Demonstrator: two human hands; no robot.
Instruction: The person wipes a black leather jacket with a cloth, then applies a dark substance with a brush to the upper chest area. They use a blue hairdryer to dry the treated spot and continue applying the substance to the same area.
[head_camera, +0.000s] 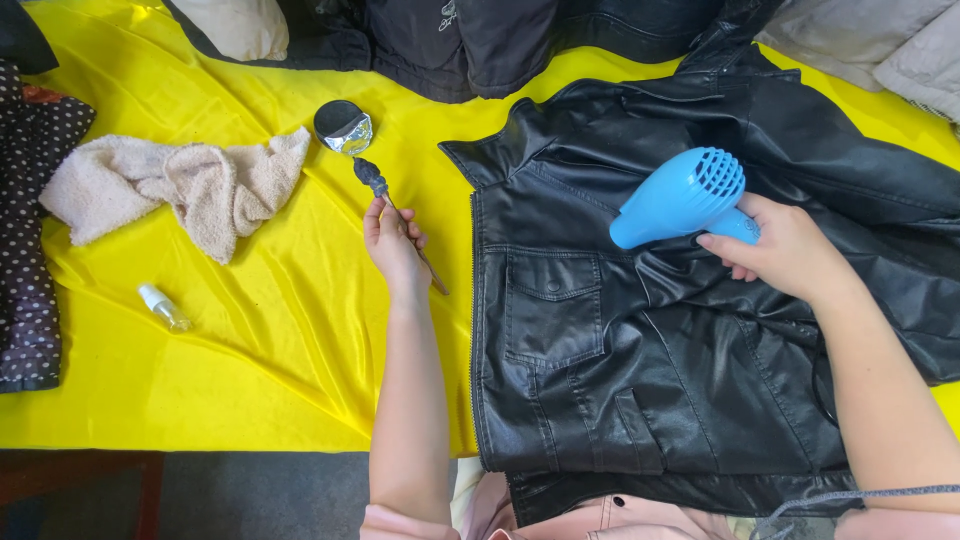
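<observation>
A black leather jacket (640, 330) lies spread flat on a yellow cloth (280, 330). My right hand (785, 250) grips a small blue hair dryer (680, 195) above the jacket's chest, nozzle pointing down-left at the leather. My left hand (393, 240) rests on the yellow cloth just left of the jacket and holds a thin brush (385, 200) with a dark, coated tip. The brush tip points toward a small round tin (343, 126) with a dark top and silvery side.
A crumpled beige towel (180, 185) lies at the left. A small clear spray bottle (165, 308) lies below it. A dark polka-dot garment (30, 230) covers the left edge. Dark and pale clothes (480, 40) are piled along the far edge.
</observation>
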